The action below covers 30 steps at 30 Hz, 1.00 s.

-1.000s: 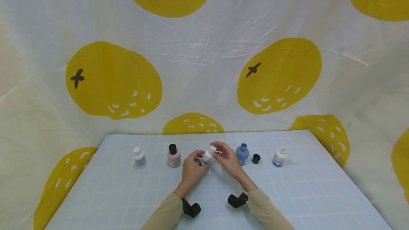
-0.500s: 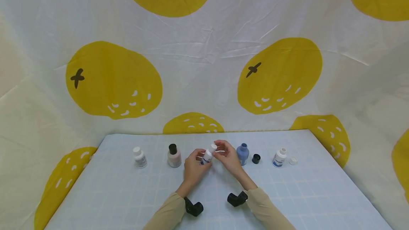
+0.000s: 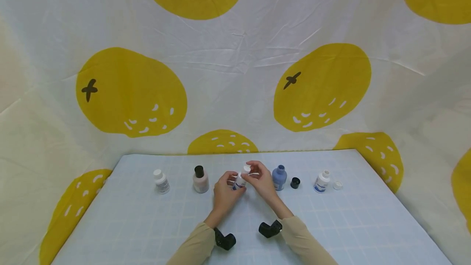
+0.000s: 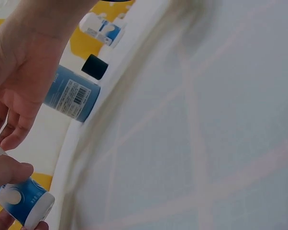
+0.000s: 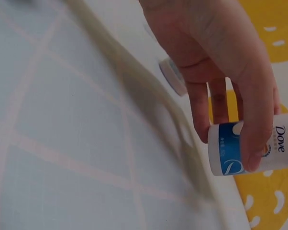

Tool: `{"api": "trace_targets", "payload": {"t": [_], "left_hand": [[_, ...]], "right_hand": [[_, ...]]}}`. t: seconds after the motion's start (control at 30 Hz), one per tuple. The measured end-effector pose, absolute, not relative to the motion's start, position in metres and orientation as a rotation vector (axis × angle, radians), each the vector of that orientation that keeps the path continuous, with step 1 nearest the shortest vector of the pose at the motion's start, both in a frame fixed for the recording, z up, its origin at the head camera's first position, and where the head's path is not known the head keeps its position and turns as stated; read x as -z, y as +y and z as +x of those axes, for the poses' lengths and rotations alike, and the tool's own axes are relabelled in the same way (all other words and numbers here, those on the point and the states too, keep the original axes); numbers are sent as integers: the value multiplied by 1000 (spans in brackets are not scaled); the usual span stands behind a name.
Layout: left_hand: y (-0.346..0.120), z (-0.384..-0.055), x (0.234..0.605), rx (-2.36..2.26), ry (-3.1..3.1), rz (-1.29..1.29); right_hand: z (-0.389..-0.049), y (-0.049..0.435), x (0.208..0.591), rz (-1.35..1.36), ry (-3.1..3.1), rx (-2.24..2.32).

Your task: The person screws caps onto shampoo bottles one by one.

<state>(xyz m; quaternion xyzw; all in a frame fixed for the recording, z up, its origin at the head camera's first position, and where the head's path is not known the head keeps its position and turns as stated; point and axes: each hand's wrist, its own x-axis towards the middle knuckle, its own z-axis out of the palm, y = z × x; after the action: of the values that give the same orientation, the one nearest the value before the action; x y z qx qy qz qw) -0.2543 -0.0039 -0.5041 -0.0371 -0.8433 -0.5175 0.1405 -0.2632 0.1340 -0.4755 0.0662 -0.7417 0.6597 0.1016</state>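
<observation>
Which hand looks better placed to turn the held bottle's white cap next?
Probably the right hand: its fingers are at the white cap, while the left hand grips the bottle lower down.

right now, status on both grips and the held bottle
Left grip around tilted white bottle. Right grip at its white cap. Blue bottle near right grip, nothing blocking.

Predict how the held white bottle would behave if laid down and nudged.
The white bottle would probably roll on its side, its body being round. It is likely fairly stiff, with no dents showing, and perhaps slippery, given its smooth-looking surface.
</observation>
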Motion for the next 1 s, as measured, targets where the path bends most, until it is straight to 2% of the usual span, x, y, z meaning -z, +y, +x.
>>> {"api": "trace_targets", "payload": {"t": [0.3,0.53,0.77,1.0], "left_hand": [[-4,-253,504,1492,-2447,-141],[-7,-254,506,1495,-2456,-194],[-11,-255,506,1554,-2488,-220],[-13,-254,506,1515,-2470,-242]], "right_hand": [[-247,129,449,199,-2246,-1947],[-262,137,478,375,-2202,-1979],[-258,144,478,595,-2161,-1993],[-260,148,483,605,-2180,-1968]]}}
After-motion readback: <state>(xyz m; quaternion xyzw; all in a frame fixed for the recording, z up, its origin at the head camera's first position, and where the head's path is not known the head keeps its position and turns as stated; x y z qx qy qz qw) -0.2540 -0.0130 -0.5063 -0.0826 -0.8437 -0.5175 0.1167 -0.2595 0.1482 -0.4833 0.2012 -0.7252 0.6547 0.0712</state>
